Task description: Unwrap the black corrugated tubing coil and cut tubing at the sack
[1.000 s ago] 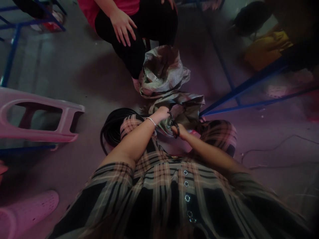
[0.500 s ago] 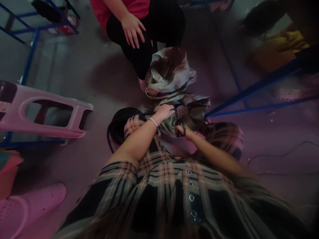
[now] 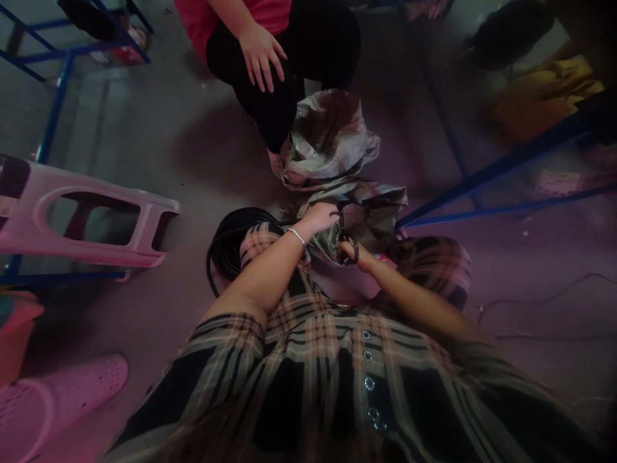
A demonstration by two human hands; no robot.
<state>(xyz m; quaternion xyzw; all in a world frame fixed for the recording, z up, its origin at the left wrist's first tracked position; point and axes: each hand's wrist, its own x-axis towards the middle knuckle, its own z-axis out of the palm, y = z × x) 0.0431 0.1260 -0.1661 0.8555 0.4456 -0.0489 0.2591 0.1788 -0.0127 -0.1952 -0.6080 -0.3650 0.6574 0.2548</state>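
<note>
My left hand (image 3: 320, 218), a thin bracelet on its wrist, is closed on a fold of shiny grey-green fabric (image 3: 332, 161) heaped on the floor in front of my knees. My right hand (image 3: 351, 251) is closed on black-handled scissors (image 3: 346, 239), whose blades point up into the fabric beside the left hand's fingers. Both hands sit close together over my lap. The blade tips are hidden in the cloth.
A coil of black cable (image 3: 230, 244) lies left of my knee. Another person in a red top crouches opposite, one hand (image 3: 261, 53) flat on a black-clad knee. A pink plastic stool (image 3: 81, 222) lies left; blue metal frame bars (image 3: 486, 177) run right.
The view has shifted slightly. My hands hold the same grip on fabric and scissors, with little movement between frames.
</note>
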